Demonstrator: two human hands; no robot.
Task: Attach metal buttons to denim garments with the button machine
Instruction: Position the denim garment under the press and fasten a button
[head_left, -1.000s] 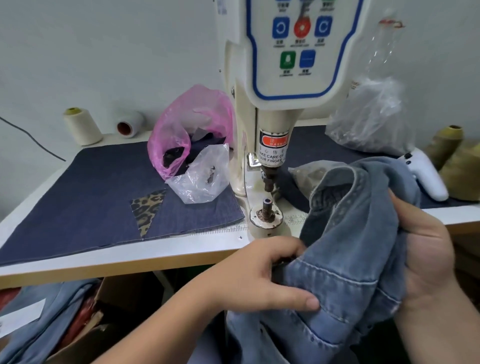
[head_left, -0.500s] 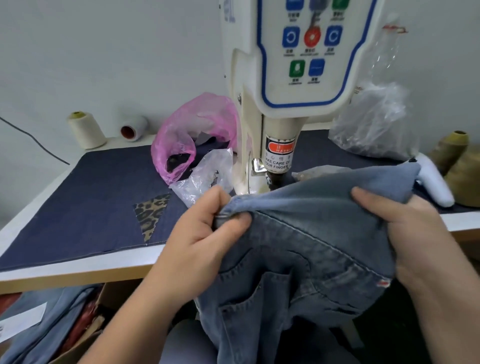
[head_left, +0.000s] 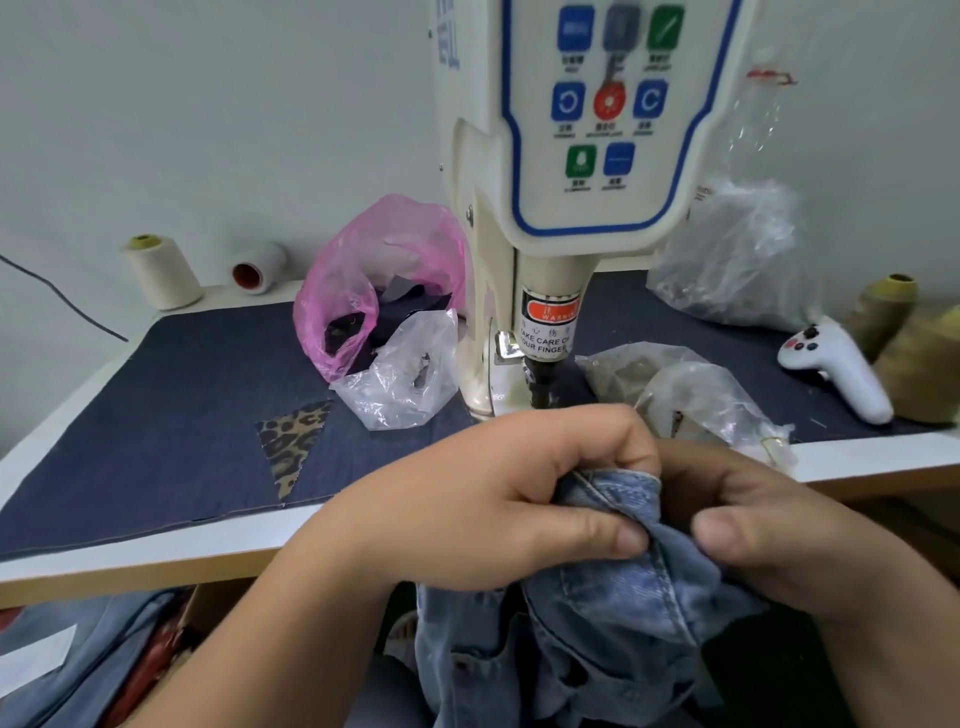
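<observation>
In front of the button machine (head_left: 561, 218), below the surface (head_left: 156, 556) edge: both hands hold the denim garment (head_left: 613, 582), bunched between them, not yet on the die. Left hand (head_left: 467, 509) pinches a folded hem edge, thumb under, fingers (head_left: 597, 441) curled over the top. Right hand (head_left: 769, 540) grips the fold from the other side, thumb pressing cloth. The lower die is hidden behind the left hand, so can't tell whether a button is loaded. Risks, my read: fabric is doubled up, so the press could catch extra layers if fed in like this; the placement mark isn't visible, so the button may land off-spot; fingers pinch right at the edge that goes under the punch (head_left: 540, 374), hence the warning label (head_left: 549, 325). The loose clear bag (head_left: 691, 400) just beside the punch could snag.
</observation>
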